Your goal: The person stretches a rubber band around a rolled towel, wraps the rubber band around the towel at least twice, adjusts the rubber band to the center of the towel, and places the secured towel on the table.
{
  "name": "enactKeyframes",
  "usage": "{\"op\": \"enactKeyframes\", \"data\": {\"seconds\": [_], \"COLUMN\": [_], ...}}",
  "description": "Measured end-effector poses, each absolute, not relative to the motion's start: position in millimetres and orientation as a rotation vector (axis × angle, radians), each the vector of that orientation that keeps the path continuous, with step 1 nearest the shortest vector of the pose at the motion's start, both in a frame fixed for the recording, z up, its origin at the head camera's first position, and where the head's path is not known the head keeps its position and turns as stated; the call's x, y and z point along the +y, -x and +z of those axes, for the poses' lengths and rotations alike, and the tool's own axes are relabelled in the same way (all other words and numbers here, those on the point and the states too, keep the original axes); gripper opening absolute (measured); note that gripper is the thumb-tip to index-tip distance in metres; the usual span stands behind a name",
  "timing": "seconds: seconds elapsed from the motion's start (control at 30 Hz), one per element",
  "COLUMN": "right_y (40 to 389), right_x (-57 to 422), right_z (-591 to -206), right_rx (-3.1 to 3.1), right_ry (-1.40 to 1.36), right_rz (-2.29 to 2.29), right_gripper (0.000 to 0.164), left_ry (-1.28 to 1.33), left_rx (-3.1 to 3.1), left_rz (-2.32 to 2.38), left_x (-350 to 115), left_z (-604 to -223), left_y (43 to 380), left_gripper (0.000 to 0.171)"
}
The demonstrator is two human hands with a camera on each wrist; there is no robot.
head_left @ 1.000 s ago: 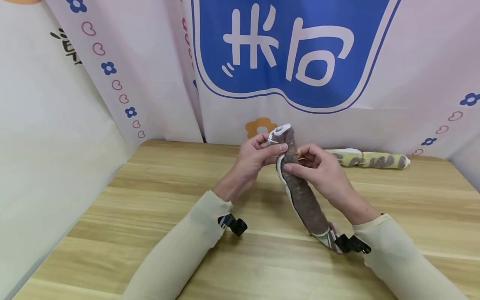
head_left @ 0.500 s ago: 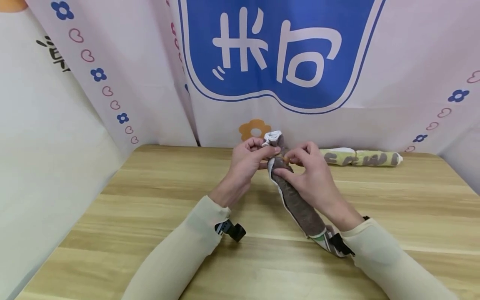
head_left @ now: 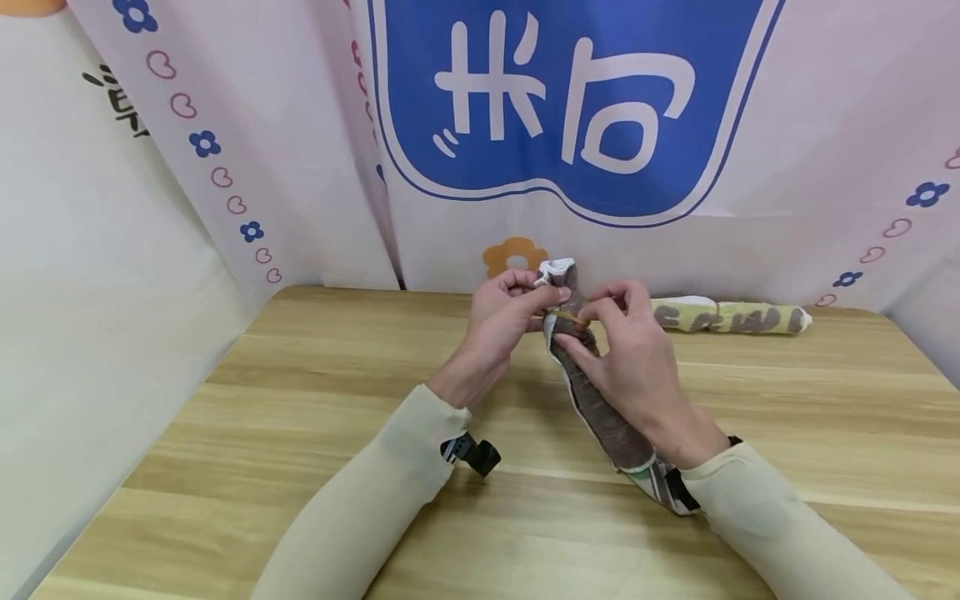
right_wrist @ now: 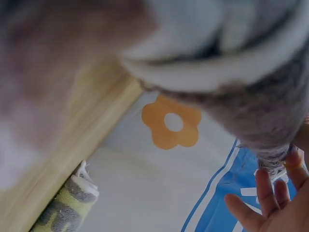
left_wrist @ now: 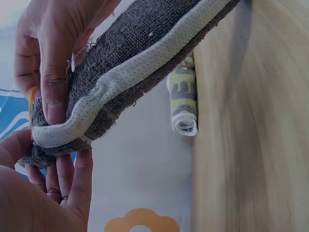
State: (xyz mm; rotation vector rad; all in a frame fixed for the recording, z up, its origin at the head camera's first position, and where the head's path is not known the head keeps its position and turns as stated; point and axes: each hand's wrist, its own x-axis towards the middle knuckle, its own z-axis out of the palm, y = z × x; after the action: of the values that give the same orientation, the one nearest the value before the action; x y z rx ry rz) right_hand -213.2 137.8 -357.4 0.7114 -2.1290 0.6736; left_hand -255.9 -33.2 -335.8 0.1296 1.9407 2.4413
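A rolled brown towel point(head_left: 607, 421) with a white edge strip slants between the two hands, its striped lower end close to the right wrist. My left hand point(head_left: 497, 321) grips the roll near its upper, white-trimmed end, thumb in front. Just below that thumb, a thin orange-yellow rubber band point(head_left: 567, 317) crosses the towel. The right hand point(head_left: 637, 362) pinches the band at its right side, with the thumb lying against the towel. In the left wrist view the band point(left_wrist: 32, 99) loops by the fingers at the narrowed end of the towel point(left_wrist: 130, 41).
Behind the right hand, a yellow-green and grey rolled towel point(head_left: 761, 319) lies along the table's back edge, with a band round its middle. The wooden table point(head_left: 300, 433) meets a printed cloth backdrop point(head_left: 322, 200). A small black camera point(head_left: 480, 457) sits on the left wrist.
The right fingers have pulled the rubber band a little out, so more of its strand shows. The right hand has turned slightly; the left keeps its grip on the towel.
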Motion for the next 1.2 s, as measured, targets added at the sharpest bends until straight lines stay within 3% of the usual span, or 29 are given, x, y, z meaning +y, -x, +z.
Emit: {"op": "enactKeyframes", "data": {"seconds": [0.33,0.5,0.77,1.0,1.1,1.2], "right_y": [215.4,214.6,205.9,205.7,206.3,204.4], "right_x": [142.2,142.8,142.9,140.6,142.6,146.9], "right_z": [-358.2,-353.8,-344.5,-341.4,-339.1,-334.0], "right_rx": [-2.137,-2.182,-2.391,-2.427,-2.369,-2.366], "right_ry": [-0.787,-0.673,-0.515,-0.498,-0.491,-0.454], "right_rz": [0.648,0.630,0.951,0.932,1.072,1.324], "right_gripper": [0.024,0.017,0.019,0.034,0.028,0.028], "left_ry": [-0.127,-0.159,-0.279,-0.343,-0.410,-0.469], "left_rx": [1.974,2.042,2.081,2.103,1.973,1.801], "left_rz": [2.456,2.516,2.561,2.548,2.567,2.527], "left_x": [-23.7,-22.1,-20.6,-20.7,-22.8,-27.2], "left_z": [-336.1,-333.5,-332.3,-333.2,-335.3,-338.2], "left_y": [260.1,256.7,250.7,250.4,254.5,260.0], "left_gripper": [0.022,0.027,0.028,0.029,0.027,0.036]}}
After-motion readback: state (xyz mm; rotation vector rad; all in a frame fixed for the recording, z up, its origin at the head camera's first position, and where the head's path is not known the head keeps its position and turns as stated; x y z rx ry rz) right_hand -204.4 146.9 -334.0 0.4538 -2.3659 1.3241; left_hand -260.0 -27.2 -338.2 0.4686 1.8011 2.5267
